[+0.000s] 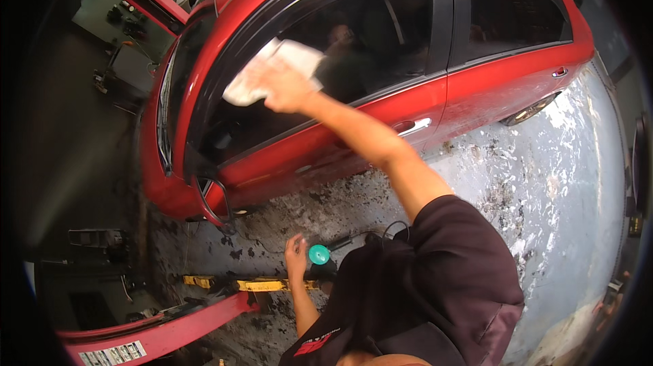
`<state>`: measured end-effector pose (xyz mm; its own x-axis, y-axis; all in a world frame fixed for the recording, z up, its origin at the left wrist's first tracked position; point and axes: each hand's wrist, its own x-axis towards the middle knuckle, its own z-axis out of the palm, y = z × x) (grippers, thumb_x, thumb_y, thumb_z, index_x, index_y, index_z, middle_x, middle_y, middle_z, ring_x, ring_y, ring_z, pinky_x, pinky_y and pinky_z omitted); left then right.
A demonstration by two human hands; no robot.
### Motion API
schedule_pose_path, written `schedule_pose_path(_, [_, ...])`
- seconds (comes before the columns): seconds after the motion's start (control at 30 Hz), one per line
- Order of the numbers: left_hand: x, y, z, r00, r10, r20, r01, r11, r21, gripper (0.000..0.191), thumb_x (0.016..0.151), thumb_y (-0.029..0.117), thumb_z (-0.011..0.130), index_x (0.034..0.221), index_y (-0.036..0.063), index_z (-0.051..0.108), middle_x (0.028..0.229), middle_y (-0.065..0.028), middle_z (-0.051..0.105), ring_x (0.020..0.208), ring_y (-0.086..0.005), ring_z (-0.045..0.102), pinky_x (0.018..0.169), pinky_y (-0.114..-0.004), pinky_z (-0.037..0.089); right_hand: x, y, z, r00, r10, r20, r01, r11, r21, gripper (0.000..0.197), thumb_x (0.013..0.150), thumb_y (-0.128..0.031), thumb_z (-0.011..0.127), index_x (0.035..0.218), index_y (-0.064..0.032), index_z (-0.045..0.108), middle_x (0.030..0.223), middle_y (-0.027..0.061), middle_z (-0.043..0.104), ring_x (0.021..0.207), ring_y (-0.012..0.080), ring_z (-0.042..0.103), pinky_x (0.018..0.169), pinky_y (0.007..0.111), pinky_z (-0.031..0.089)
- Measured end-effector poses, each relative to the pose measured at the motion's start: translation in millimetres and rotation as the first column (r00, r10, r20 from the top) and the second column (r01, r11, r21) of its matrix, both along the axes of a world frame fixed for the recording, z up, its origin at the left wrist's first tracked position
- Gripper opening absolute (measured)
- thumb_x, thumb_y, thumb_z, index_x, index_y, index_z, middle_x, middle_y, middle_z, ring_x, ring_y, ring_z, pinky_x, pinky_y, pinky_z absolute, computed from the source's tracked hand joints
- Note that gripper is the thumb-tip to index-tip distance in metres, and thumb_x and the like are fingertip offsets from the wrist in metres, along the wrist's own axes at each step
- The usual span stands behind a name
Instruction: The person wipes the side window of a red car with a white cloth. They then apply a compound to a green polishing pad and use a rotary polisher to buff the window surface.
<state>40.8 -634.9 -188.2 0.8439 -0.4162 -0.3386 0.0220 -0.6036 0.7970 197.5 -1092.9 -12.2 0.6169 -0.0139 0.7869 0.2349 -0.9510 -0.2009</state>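
My right hand (288,85) lies over a white cloth (301,57), pressed against the dark front side window (377,34) of a red car (408,95). The cloth spreads out beyond my fingers, and the hand looks slightly blurred. Lower down, my left hand (296,248) hangs near my body with its fingers partly curled and no object visible in it. Just beside it is a round teal item (319,254); whether the hand touches it I cannot tell. The car's door handle (414,126) lies below my right forearm.
A side mirror (211,200) juts from the car at lower left. A red lift post (173,333) and yellow lift arm parts (262,285) are near my left arm. A dark cable (367,234) runs by my body. The grey floor (510,197) is stained and worn.
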Motion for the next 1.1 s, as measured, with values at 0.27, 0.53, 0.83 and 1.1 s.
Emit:
schedule_pose_path(0.27, [-98,127,-87,0.945,0.250,-0.211,-0.170,0.927,0.335,0.035,0.104,0.029,0.067,0.128,0.0031,0.067,0.108,-0.0113,0.071,0.090,-0.0209,0.073,0.077,-0.036,0.056,-210,-238,-2,0.776,-0.621,0.115,0.621,0.783,0.038,0.086,0.083,-0.028,0.068,0.162,-0.0199,0.038,0.172,0.0104,0.026,0.158,0.0418,0.021,0.127,0.062,0.016])
schedule_pose_path(0.53, [-101,-29,-98,0.993,-0.103,-0.063,0.110,0.985,0.129,0.035,0.103,0.027,0.066,0.122,-0.0021,0.068,0.099,-0.0133,0.075,0.089,-0.0212,0.072,0.081,-0.037,0.055,-225,-131,-120,0.798,-0.593,-0.111,0.581,0.706,0.405,0.088,0.084,-0.004,0.062,0.164,-0.0017,0.025,0.168,0.0353,0.013,0.154,0.0596,0.008,0.127,0.062,0.012])
schedule_pose_path(0.83, [-126,-182,-29,0.970,-0.241,-0.014,0.239,0.968,-0.077,0.036,0.106,0.031,0.063,0.129,0.0042,0.067,0.116,-0.0118,0.073,0.104,-0.0232,0.073,0.087,-0.039,0.055,-288,-74,-126,0.917,-0.237,-0.320,0.362,0.160,0.919,0.047,0.097,-0.010,0.052,0.142,0.0031,0.058,0.124,0.0274,0.070,0.108,0.0319,0.070,0.100,0.041,0.051])
schedule_pose_path(1.1, [-176,-122,-78,0.987,-0.024,-0.158,0.025,1.000,0.004,0.037,0.107,0.034,0.062,0.131,0.0061,0.067,0.119,-0.0089,0.074,0.102,-0.0199,0.073,0.082,-0.038,0.054,-278,-120,-81,0.831,-0.553,0.054,0.260,0.473,0.842,0.045,0.094,-0.007,0.056,0.137,0.0041,0.056,0.140,0.0267,0.052,0.129,0.0415,0.052,0.112,0.045,0.041])
